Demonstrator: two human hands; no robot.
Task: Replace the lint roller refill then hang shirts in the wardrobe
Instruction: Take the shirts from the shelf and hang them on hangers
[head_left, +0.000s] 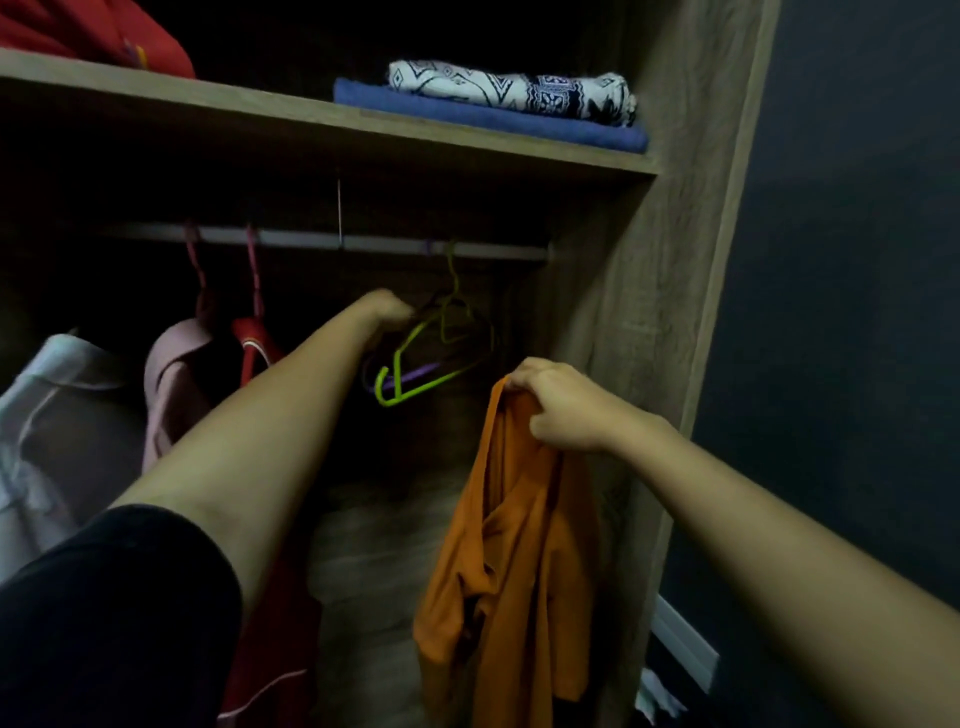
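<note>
Both forearms were bare from the elbow down. The left arm (260, 431) wore a short black sleeve (114, 613) (plain, no visible print). Neither the left hand (387, 309) nor the right hand (558, 405) showed a glove.

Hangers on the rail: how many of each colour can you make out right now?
Pink or red, carrying clothes: 2
Green, empty: 1
Purple, empty: 1
Total: 4; others may be hidden in the dark.
</note>
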